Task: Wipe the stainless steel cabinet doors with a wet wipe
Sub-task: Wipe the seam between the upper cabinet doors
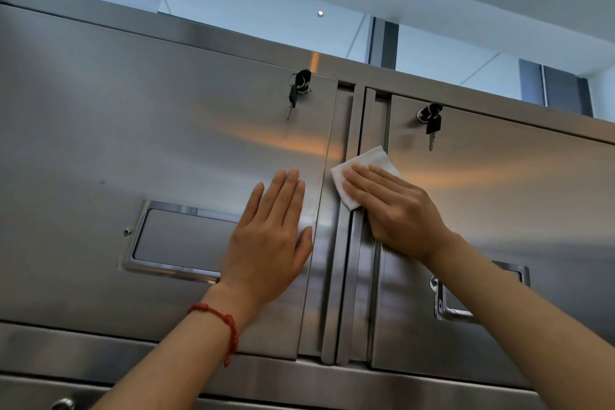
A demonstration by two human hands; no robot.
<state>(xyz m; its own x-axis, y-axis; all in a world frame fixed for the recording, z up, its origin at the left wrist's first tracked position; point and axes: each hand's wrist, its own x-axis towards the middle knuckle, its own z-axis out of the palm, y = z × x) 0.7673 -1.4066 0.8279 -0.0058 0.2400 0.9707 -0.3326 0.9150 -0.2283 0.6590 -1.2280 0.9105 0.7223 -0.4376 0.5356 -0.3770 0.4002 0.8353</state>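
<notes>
Two stainless steel cabinet doors fill the head view, seen from below. My left hand lies flat with straight fingers on the right part of the left door. My right hand presses a white wet wipe flat against the central seam, at the left edge of the right door. The wipe sticks out above and left of my fingers; the part under my palm is hidden.
A key hangs from a lock near the top of the left door, another from the right door's lock. Each door has a recessed handle, the right one partly behind my forearm. A steel ledge runs below.
</notes>
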